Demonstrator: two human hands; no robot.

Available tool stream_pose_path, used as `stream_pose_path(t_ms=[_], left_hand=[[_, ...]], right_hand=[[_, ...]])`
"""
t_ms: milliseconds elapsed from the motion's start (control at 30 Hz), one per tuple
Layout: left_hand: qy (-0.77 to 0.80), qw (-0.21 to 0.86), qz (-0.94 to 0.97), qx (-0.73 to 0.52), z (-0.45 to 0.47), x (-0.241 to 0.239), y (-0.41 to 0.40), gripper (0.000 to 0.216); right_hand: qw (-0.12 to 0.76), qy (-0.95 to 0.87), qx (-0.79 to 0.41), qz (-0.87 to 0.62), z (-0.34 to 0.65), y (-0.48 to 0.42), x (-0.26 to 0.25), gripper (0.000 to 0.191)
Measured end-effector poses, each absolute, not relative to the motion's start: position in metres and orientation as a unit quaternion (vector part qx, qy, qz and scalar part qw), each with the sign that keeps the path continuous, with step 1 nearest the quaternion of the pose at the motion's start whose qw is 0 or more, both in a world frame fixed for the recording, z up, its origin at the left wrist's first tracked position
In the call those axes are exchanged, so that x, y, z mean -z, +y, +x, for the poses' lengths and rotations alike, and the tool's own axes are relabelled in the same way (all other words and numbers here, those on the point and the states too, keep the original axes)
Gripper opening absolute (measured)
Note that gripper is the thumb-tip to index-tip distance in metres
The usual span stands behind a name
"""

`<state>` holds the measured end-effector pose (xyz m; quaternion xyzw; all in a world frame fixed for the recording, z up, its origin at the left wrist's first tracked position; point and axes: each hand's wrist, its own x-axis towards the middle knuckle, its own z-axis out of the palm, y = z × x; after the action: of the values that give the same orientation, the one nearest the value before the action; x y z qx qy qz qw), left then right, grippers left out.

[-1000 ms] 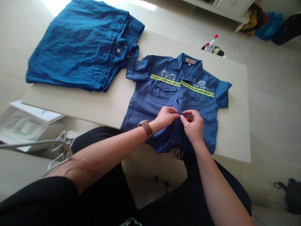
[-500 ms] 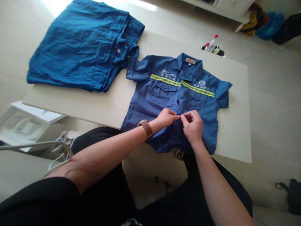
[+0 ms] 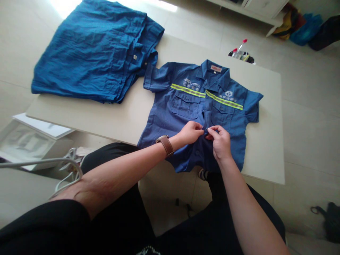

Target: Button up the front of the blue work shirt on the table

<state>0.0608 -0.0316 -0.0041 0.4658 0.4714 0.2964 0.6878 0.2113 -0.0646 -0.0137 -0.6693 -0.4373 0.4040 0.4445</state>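
A blue short-sleeved work shirt (image 3: 164, 117) lies front up, collar away from me, with a yellow-and-grey reflective stripe across the chest. My left hand (image 3: 191, 132), with a brown-strapped watch (image 3: 166, 144) on its wrist, pinches the shirt's front placket below the chest pockets. Just to its right, my right hand (image 3: 221, 141) pinches the placket's other side with thumb and forefinger. The fingertips of both hands are close together, and whatever button lies between them is hidden. Lower on the front a button (image 3: 197, 153) shows.
The shirt lies on a pale table (image 3: 268, 141), its hem over the near edge. A pile of folded blue garments (image 3: 90, 53) covers the table's left end. Bottles with red caps (image 3: 240, 51) stand beyond the far edge. A white box (image 3: 39, 141) sits at the lower left.
My right hand's fingertips have shifted slightly right, away from the left ones, and its fingers have turned a little. The left hand has barely moved. The shirt lies as before.
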Motion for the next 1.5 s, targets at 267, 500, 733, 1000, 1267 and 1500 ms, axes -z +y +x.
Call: stream_pose_path(t_ms=[267, 500, 733, 1000, 1267, 1500], left_hand=[[0.47, 0.624, 0.563, -0.272, 0.059, 0.01, -0.03, 0.025], [0.505, 0.56, 0.618, -0.222, 0.054, 0.005, -0.031, 0.022], [0.463, 0.571, 0.673, -0.08, 0.052, 0.002, -0.042, 0.032], [0.433, 0.573, 0.695, 0.042, 0.047, -0.008, -0.041, 0.028], [0.482, 0.359, 0.788, -0.134, 0.047, 0.006, -0.039, 0.033], [0.5, 0.362, 0.782, -0.082, 0.052, 0.014, -0.041, 0.026]], right_hand=[[0.408, -0.39, -0.488, -0.666, 0.212, -0.062, 0.015, 0.034], [0.349, -0.402, -0.523, -0.666, 0.214, -0.062, 0.024, 0.036], [0.363, -0.501, -0.316, -0.719, 0.218, -0.06, 0.025, 0.044], [0.25, -0.595, -0.246, -0.723, 0.214, -0.067, 0.03, 0.03], [0.303, -0.579, -0.263, -0.709, 0.216, -0.071, 0.019, 0.023], [0.296, -0.573, -0.294, -0.706, 0.215, -0.072, 0.016, 0.023]])
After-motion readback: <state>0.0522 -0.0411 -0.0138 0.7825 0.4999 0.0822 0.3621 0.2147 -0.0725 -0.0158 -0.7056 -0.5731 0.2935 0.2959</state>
